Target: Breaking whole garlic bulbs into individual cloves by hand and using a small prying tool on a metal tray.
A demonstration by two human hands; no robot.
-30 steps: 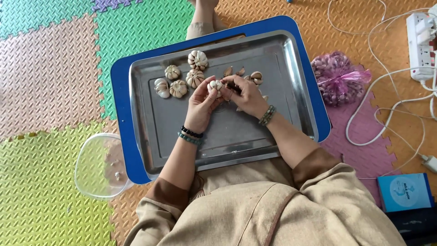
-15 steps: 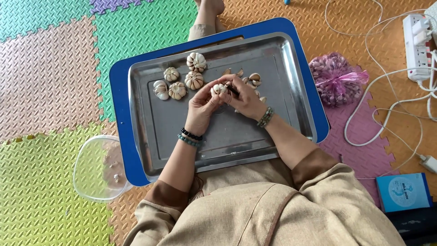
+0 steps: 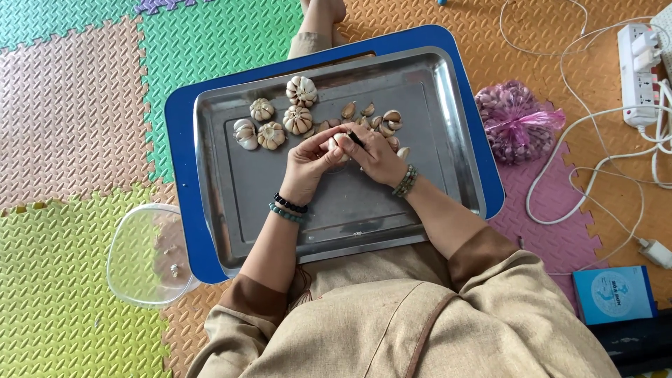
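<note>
Nearest, the left hand (image 3: 308, 164) and right hand (image 3: 378, 155) both close on one garlic bulb (image 3: 337, 143) w/ a dark tool tip (image 3: 355, 138), mid steel tray (image 3: 336, 231). Best to brace the bulb steady, pry cloves off gently. Whole bulbs (image 3: 280, 119) at 10 o'clock, loose cloves (image 3: 381, 119) at 1.

Both hands meeting over a steel tray (image 3: 238, 203): left hand (image 3: 311, 164) cupping a garlic bulb (image 3: 337, 143), right hand (image 3: 378, 155) pressed against it. Four whole bulbs (image 3: 297, 119) just beside, loose cloves (image 3: 385, 120) behind.
</note>
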